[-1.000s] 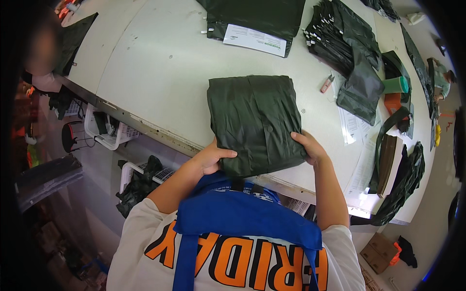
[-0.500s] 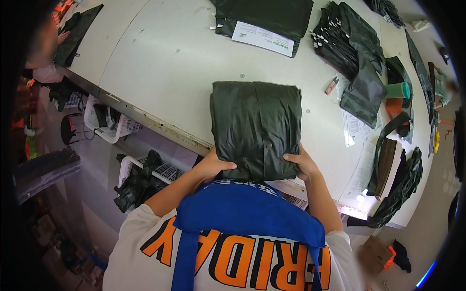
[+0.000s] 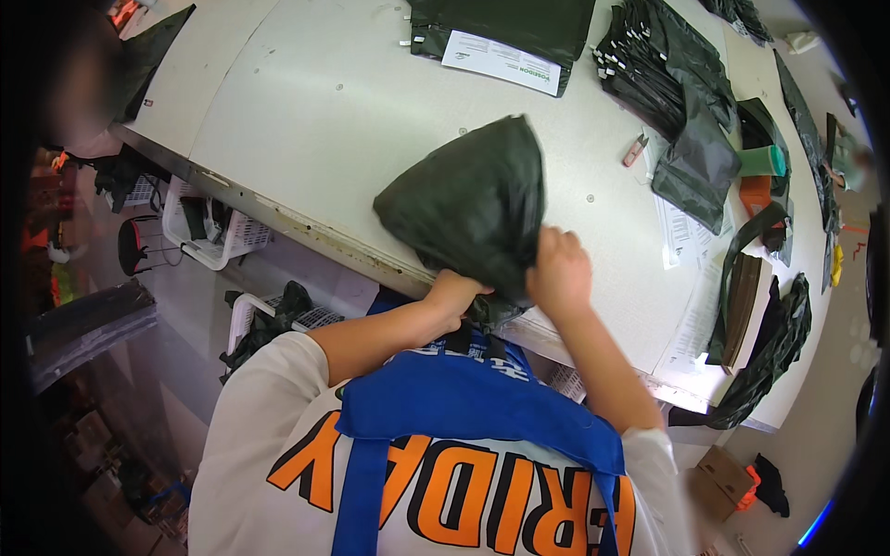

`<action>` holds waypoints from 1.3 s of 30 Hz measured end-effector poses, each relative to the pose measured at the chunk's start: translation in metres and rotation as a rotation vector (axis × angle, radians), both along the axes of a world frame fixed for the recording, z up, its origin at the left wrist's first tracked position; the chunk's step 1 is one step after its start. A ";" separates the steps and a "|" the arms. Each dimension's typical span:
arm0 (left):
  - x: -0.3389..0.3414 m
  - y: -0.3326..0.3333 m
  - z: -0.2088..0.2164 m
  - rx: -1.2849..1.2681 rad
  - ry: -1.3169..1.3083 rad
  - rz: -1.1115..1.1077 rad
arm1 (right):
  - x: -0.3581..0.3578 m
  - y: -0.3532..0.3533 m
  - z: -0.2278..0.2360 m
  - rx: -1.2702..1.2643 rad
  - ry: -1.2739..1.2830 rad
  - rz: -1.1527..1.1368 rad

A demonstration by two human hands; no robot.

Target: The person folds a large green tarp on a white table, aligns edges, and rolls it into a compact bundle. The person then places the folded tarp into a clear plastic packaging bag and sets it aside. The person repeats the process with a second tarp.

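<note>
A folded dark green rain garment [image 3: 473, 195] of thin, shiny coated fabric is tilted and bunched in front of me, over the table's near edge. Its upper part spreads into a rough triangle with one corner pointing up. My left hand [image 3: 454, 298] is closed on its lower left, where the fabric gathers. On the right side, my right hand [image 3: 563, 273] grips the edge with its fingers curled in; the fingertips are partly hidden. Some crumpled fabric hangs below, between my hands.
The white table [image 3: 306, 139] holds a dark folded stack with a printed card [image 3: 505, 63], dark garments [image 3: 649, 74], a small pink cutter [image 3: 635, 150], paper sheets [image 3: 681, 236] and a green tape roll [image 3: 762, 161]. White baskets [image 3: 209, 232] stand below the left edge. A blurred person is at far left.
The garment has gone from a flat, square fold to a tilted, bunched shape. My left hand has moved right and lies lower on it; my right hand has moved up its right side.
</note>
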State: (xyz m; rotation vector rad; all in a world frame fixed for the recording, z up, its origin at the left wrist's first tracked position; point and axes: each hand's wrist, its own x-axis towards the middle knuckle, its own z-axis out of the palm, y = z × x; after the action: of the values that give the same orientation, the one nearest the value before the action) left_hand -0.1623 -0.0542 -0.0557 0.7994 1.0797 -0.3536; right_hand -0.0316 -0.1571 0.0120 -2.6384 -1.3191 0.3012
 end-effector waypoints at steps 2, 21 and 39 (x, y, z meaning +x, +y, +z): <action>0.000 -0.004 0.000 -0.105 -0.134 0.141 | -0.032 0.002 0.025 0.128 0.026 0.108; 0.022 0.154 0.055 0.461 -0.487 -0.075 | 0.038 0.013 0.058 -0.152 0.778 0.498; 0.217 0.298 -0.014 1.512 -0.083 -0.269 | 0.017 -0.004 0.035 -0.062 0.832 -0.205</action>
State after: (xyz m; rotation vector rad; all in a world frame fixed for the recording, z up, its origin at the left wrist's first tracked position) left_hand 0.0546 0.2440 -0.0695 2.2748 1.0500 0.3811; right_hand -0.0143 -0.1608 0.0470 -2.2185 -0.7545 1.2410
